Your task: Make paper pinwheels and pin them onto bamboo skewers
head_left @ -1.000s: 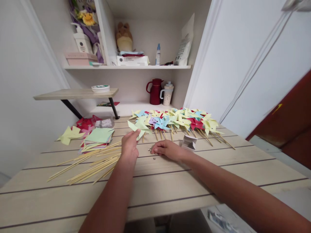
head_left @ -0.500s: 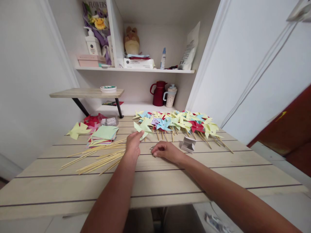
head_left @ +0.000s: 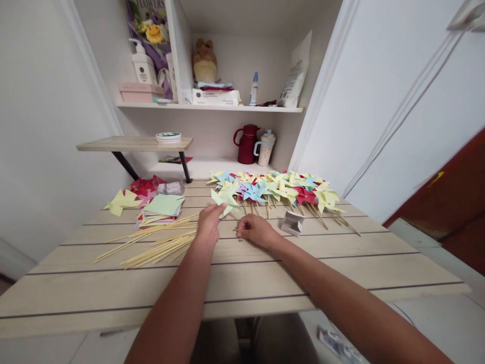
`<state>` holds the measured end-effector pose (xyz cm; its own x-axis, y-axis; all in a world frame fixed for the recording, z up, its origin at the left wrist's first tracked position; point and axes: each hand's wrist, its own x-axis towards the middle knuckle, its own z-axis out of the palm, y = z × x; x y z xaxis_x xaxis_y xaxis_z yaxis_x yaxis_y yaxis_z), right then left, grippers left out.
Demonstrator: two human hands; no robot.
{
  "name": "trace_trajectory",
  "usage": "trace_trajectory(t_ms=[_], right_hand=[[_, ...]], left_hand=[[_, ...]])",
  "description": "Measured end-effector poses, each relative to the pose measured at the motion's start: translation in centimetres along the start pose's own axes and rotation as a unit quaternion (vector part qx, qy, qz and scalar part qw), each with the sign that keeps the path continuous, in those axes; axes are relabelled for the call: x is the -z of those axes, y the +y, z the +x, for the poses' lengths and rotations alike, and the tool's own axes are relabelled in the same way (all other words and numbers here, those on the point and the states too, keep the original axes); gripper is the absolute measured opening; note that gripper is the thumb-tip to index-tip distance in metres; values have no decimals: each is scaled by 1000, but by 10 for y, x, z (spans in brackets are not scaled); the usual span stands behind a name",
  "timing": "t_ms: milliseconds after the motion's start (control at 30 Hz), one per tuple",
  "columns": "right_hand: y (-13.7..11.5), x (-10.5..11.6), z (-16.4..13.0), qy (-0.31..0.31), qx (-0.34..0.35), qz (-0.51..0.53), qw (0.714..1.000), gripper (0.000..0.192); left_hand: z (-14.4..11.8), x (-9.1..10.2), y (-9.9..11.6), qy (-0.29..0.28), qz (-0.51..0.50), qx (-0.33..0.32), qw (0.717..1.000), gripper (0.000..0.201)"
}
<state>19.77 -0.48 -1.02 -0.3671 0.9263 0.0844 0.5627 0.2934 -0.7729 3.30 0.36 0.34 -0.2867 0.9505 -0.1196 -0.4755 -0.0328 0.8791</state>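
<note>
My left hand [head_left: 208, 225] pinches a light green paper pinwheel [head_left: 224, 201] just above the wooden table [head_left: 242, 275]. To its right my right hand [head_left: 255, 230] rests on the table with its fingertips at a few small metal pins [head_left: 235, 232]; whether it grips one I cannot tell. Behind both hands lies a row of several finished pinwheels [head_left: 276, 189] on sticks, yellow, blue, red and green. A bundle of loose bamboo sticks [head_left: 155, 242] lies left of my left hand.
A stack of coloured paper squares [head_left: 161, 210] and a folded yellow piece [head_left: 121, 201] lie at the left. A small white box [head_left: 291, 222] stands right of my right hand. A red jug [head_left: 246, 144] and a mug [head_left: 265, 147] stand at the back under shelves.
The camera has shifted and tilted slightly. My right hand has edged a little closer to my left; the left still holds the green pinwheel.
</note>
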Motion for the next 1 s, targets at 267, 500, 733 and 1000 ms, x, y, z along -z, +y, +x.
trace_trajectory(t_ms=[267, 500, 733, 1000], right_hand=[[4, 0, -5, 31, 17, 12, 999, 4], [1, 5, -20, 7, 50, 48, 998, 10], [0, 4, -22, -6, 53, 44, 998, 13], [-3, 4, -25, -15, 57, 34, 998, 10]], left_hand=[[1, 0, -1, 0, 10, 6, 1000, 26], [-1, -2, 0, 5, 5, 8, 1000, 25], [-3, -3, 1, 7, 0, 8, 1000, 21], [-7, -4, 3, 4, -6, 10, 1000, 21]])
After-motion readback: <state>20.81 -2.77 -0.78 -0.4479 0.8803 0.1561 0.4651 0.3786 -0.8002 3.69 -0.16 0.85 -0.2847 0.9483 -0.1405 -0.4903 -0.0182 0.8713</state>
